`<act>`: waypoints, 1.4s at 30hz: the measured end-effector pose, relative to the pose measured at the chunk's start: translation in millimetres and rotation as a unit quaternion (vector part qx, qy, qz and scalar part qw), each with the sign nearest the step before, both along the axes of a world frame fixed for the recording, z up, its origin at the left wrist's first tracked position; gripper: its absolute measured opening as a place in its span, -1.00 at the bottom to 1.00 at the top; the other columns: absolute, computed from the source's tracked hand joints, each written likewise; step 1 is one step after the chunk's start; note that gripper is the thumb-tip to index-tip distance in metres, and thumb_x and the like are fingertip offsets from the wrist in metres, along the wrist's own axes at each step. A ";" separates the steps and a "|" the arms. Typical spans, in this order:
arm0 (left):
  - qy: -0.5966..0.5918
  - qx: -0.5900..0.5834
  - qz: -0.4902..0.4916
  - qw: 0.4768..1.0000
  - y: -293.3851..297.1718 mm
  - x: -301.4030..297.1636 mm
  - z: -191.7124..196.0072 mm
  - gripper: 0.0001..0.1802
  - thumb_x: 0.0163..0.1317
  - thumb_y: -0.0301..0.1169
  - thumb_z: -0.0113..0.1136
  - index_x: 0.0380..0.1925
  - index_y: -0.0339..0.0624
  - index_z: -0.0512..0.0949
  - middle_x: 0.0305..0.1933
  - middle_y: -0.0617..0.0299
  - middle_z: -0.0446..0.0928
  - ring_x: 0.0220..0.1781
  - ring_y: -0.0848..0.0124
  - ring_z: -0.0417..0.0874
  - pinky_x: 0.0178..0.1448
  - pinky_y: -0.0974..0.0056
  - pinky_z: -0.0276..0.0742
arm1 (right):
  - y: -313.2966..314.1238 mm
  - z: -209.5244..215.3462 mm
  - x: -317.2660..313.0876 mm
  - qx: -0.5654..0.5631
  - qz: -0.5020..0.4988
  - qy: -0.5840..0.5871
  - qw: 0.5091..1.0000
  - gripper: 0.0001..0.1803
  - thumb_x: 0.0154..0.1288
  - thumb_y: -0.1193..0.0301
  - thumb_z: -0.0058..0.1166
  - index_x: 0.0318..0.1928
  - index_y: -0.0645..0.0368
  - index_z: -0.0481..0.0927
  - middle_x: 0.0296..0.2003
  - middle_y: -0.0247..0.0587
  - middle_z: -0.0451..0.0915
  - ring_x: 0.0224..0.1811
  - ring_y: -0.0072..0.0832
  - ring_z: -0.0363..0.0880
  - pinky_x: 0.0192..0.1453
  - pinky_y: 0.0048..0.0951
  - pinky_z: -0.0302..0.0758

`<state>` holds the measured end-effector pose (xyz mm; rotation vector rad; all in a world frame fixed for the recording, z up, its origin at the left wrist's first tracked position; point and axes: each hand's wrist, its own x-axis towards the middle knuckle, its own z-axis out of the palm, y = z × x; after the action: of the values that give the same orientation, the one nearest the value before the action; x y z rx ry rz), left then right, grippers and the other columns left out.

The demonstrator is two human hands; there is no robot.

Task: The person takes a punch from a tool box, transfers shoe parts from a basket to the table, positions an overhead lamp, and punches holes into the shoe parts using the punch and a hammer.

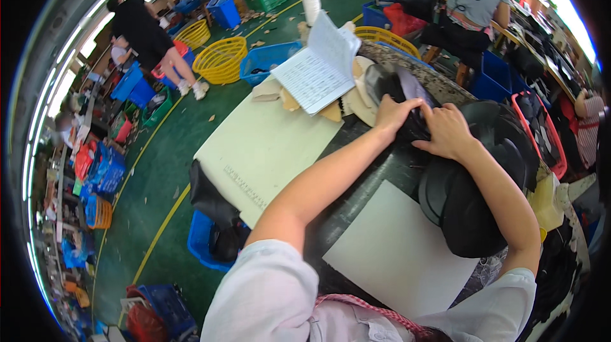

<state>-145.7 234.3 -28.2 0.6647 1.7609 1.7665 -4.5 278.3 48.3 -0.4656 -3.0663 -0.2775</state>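
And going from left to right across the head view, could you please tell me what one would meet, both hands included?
Orange basket, person in black, open notebook, left hand, right hand, red crate.

From where I stand: two hands, one open notebook, one white roll, two pale sheets, three yellow baskets; black pieces overlap beyond counting.
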 end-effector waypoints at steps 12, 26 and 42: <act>-0.337 0.123 -0.018 0.933 -238.4 -41.6 54.3 -0.72 0.01 -0.28 0.14 -0.30 -0.21 0.54 -0.27 0.19 0.57 -0.21 0.38 0.59 -0.03 0.28 0.51 | -2.2 26.5 16.8 -0.083 0.167 0.230 0.955 -0.79 0.15 0.30 0.02 -0.33 0.19 0.54 -0.58 -0.18 0.45 -0.46 -0.22 0.45 -0.32 -0.30 0.37; -0.341 0.188 -0.068 0.918 -179.3 -40.3 40.2 -0.71 0.05 -0.29 0.12 -0.25 -0.20 0.48 -0.21 0.21 0.53 -0.18 0.36 0.54 0.00 0.28 0.45 | -12.8 86.8 66.1 -0.059 0.078 0.347 0.933 -0.87 0.16 0.50 0.02 -0.28 0.29 0.54 -0.35 -0.14 0.52 -0.27 -0.27 0.51 -0.19 -0.41 0.42; 0.280 -0.266 -0.079 0.919 -73.9 -58.0 42.5 -0.51 -0.02 -0.03 0.24 -0.46 -0.34 0.53 -0.61 0.13 0.47 -0.54 0.43 0.54 -0.60 0.30 0.36 | -172.9 -13.6 205.8 -0.081 -0.162 0.216 0.959 -0.18 -0.13 0.25 0.22 0.15 0.32 0.22 0.26 0.11 0.05 0.34 -0.05 -0.01 0.32 -0.07 0.01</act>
<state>-203.7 160.3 14.2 1.0967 2.3502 0.9548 201.3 105.4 34.6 -0.9047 -2.5858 0.0668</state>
